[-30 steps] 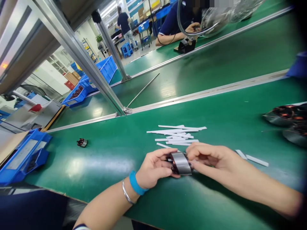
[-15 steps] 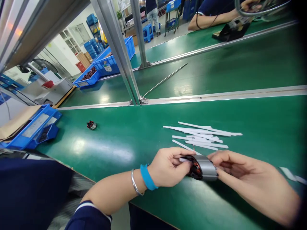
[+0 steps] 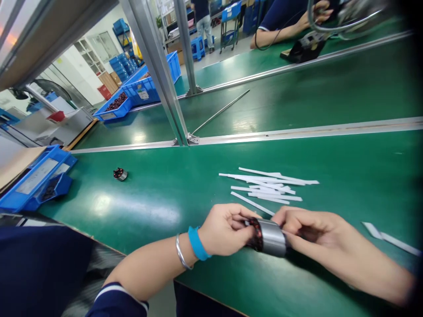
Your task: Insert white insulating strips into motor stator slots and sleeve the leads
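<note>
motor stator, on the near side of the white strips, has its axis left to right between left hand and right hand, both touching it. the left pinches its wound end; what the right's bent fingers pinch, i cannot tell.

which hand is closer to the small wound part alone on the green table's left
Left. The left hand is right of the small wound part and nearer the wearer; the right hand is farther right, at the right end of the silver cylinder.
</note>
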`<state>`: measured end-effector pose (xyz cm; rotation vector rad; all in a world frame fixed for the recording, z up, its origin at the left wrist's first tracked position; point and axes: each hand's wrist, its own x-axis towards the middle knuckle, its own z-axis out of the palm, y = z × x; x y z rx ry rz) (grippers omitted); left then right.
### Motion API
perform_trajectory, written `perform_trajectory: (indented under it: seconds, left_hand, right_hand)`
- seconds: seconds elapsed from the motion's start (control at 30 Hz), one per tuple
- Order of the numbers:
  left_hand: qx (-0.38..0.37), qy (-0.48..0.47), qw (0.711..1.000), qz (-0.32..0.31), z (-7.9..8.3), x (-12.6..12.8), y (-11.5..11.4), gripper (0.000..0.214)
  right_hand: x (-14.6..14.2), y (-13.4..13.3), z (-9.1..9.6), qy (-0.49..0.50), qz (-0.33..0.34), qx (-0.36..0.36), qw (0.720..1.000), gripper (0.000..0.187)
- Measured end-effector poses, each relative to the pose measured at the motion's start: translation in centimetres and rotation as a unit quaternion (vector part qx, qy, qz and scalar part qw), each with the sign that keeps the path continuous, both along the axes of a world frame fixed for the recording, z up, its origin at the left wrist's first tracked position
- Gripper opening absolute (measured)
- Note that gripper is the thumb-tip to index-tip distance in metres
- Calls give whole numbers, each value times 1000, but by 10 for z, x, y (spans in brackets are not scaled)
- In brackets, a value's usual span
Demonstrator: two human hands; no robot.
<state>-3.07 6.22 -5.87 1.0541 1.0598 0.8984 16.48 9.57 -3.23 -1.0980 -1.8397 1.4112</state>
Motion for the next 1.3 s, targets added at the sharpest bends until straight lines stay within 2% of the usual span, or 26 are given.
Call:
perform_trajectory:
  seconds: [0.07,0.13,0.23,0.33,0.37,0.43,0.53,0.6,0.63,0.7,0.77,0.93,1.0,1.17,1.3]
  left_hand:
    - [-5,-37,999,-13,5,-6,5,21]
    - [32,-44,998,-7,11,-13,12,19]
    - [74,-32,997,1,19,-19,20,19]
    - [50,-48,998,-3,22,-17,22,13]
    - [41,-53,998,-2,22,-16,21,13]
    - [9,-58,998,3,21,-14,19,16]
    - [-64,-74,995,1,17,-14,16,24]
    - [-93,-98,991,-19,14,-15,16,34]
    - [-97,-109,989,-26,13,-15,16,38]
    - [-102,-121,987,-33,12,-14,16,43]
    - [-108,-125,986,-29,12,-13,15,38]
    - [-124,-163,977,-60,15,-9,11,46]
    - [-133,-174,974,-65,17,-9,10,50]
    - [-145,-164,974,-57,19,-8,10,52]
    - [-140,-160,976,-55,17,-8,10,54]
  right_hand:
    - [3,8,-4,4,12,-4,1000,44]
    - [3,17,-12,-14,-21,87,996,34]
    - [-6,23,-27,-103,-51,262,958,24]
    - [-14,21,-34,-169,-22,322,931,26]
    - [-14,20,-33,-159,-24,324,932,26]
    - [-6,20,-25,-92,-43,290,951,22]
    - [19,22,-2,17,-24,134,991,22]
    - [35,24,15,42,9,47,998,26]
    - [41,25,22,44,19,32,998,27]
    - [45,24,31,37,27,44,998,30]
    - [39,19,32,23,39,70,997,31]
    - [15,1,15,-7,22,183,983,23]
    - [14,-2,12,-31,38,215,975,21]
    - [25,3,16,-89,72,234,966,17]
    - [30,4,11,-109,82,257,957,14]
